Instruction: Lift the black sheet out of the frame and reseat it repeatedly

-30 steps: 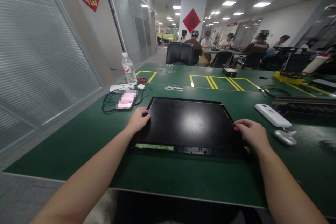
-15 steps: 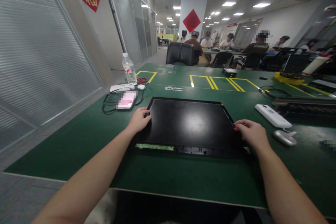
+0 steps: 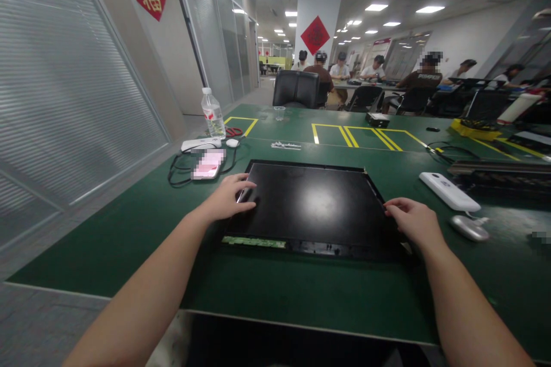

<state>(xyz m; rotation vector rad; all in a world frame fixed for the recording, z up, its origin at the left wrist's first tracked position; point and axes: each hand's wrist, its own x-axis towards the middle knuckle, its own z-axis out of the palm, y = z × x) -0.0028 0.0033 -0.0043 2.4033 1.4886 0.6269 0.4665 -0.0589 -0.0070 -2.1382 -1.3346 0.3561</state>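
A black display panel (image 3: 293, 200) lies face up in front of me, in a dark frame. Along its near edge runs a green circuit board strip (image 3: 253, 242). My left hand (image 3: 230, 198) is at the panel's left edge, thumb and fingers spread apart over the border; whether the fingertips touch the glass I cannot tell. At the right edge my right hand (image 3: 411, 218) pinches the panel's rim between thumb and fingers.
Beyond the panel's left corner are a phone (image 3: 209, 164), a black cable, a water bottle (image 3: 213, 114) and red-handled scissors (image 3: 233, 132). A white power bank (image 3: 448, 191) and a silver mouse-shaped device (image 3: 469, 228) lie to the right. Several people sit at tables behind.
My left hand has let go of the panel's left edge, its fingers now spread and reaching slightly over the border. The right hand and panel stay in place.
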